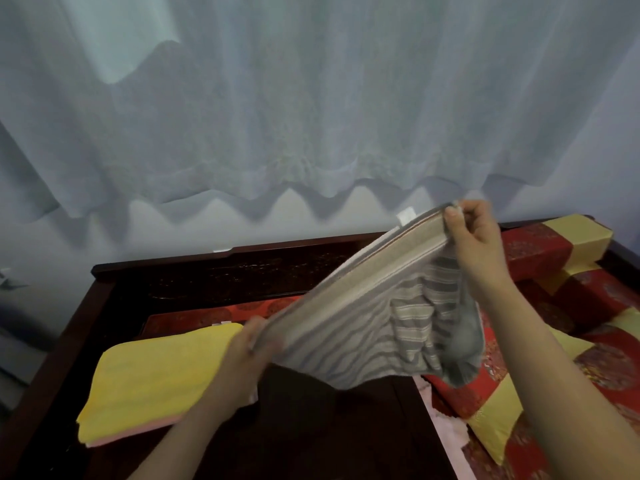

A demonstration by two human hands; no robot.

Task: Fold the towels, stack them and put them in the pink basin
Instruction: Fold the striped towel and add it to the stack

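A grey striped towel (374, 323) hangs in the air, stretched between both hands above the dark wooden table (104, 299). My right hand (474, 233) pinches its upper corner, high on the right. Lower down, my left hand (249, 348) grips the opposite end. The towel's loose lower part sags to the right. At the left, a folded yellow towel (152, 375) lies flat on the table, with a pink towel edge (138, 433) showing beneath it. No pink basin is in view.
Red and yellow patterned cushions (554, 341) fill the right side. A pale curtain (311, 98) hangs behind the table. The table has a raised dark rim at the back and left. A pink cloth edge (440, 414) lies beside the cushions.
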